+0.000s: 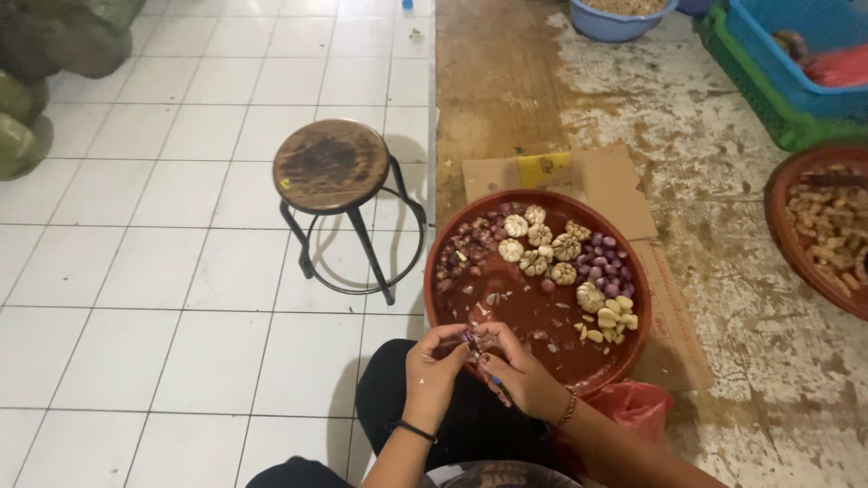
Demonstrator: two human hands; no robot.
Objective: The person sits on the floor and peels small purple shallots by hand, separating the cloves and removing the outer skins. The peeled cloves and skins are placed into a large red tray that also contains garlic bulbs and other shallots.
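A small purple shallot (470,340), partly peeled, sits pinched between both hands at the red tray's (542,312) near rim.

Head camera, looking steeply down (slightly forward), close over the hands (479,366), single view

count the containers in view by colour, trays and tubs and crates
red-brown trays: 2, near tray and far tray
blue: 2, tub and crate
green crate: 1
total: 5
Both hands, left and right, pinch a small shallot over the near tray.
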